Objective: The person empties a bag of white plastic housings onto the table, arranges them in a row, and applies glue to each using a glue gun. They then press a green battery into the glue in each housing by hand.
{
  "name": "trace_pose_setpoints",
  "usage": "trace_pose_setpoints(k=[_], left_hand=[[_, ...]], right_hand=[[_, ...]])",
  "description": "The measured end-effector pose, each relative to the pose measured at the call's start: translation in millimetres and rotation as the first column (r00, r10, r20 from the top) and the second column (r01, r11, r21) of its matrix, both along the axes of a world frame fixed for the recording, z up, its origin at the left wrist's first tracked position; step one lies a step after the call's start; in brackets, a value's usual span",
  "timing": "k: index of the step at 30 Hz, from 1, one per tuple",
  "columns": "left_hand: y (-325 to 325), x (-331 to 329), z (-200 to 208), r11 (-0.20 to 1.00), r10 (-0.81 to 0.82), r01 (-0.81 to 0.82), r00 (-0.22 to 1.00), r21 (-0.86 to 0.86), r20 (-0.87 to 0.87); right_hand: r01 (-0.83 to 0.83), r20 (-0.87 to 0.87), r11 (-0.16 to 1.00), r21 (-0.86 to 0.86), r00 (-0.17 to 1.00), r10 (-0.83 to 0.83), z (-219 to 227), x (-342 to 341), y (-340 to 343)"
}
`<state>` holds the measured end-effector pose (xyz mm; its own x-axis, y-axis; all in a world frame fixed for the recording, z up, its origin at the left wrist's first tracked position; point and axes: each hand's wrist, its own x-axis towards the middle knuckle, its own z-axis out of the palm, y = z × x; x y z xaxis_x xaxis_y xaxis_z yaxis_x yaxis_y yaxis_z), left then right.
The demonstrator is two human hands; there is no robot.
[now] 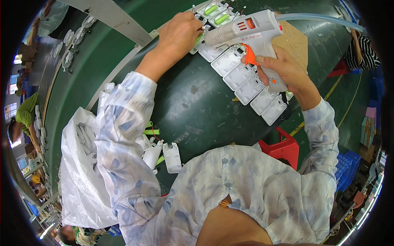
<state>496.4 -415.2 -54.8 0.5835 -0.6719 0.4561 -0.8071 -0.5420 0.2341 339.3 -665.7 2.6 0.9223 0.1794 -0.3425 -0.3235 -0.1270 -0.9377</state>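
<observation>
My right hand [283, 67] is wrapped round the handle of a white hot glue gun [260, 30] with an orange trigger. A long translucent glue stick [320, 17] runs out of its back. The nozzle points left, toward my left hand [179, 35], whose fingers are pinched together over the row's upper part. What they hold, if anything, is hidden. Below the gun runs a row of white plastic cases [248, 88], laid side by side. Farther along, some cases hold green battery cells [221, 19] with thin wires.
At left, a white plastic bag [82, 192] holds white parts. Near my left elbow lie loose cases [171, 158] and green cells [152, 132]. A brown board [295, 45] lies behind the gun, and a red stool [283, 147] stands by the table edge. Other people are farther off.
</observation>
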Motion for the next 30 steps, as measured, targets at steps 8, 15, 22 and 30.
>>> trace_pose_setpoints(k=[8, 15, 22, 30], left_hand=[[-2, -3, -9, 0.997, 0.046, -0.047, 0.999, 0.059, 0.013], [69, -59, 48, 0.996, 0.049, -0.066, 0.959, -0.053, -0.280], [130, -153, 66, 0.879, 0.282, -0.087, 0.888, 0.469, -0.362], [141, -185, 29, 0.738, 0.368, -0.279, 0.930, 0.615, -0.020]], right_hand=[[0.001, 0.030, 0.999, 0.032, 1.000, -0.002, -6, -3, -2], [0.012, 0.051, 0.999, 0.036, 0.999, -0.014, -2, 4, 5], [-0.006, 0.036, 0.999, 0.052, 0.999, 0.004, -10, 6, 0], [-0.008, 0.002, 0.999, -0.032, 1.000, 0.009, -10, 2, 0]])
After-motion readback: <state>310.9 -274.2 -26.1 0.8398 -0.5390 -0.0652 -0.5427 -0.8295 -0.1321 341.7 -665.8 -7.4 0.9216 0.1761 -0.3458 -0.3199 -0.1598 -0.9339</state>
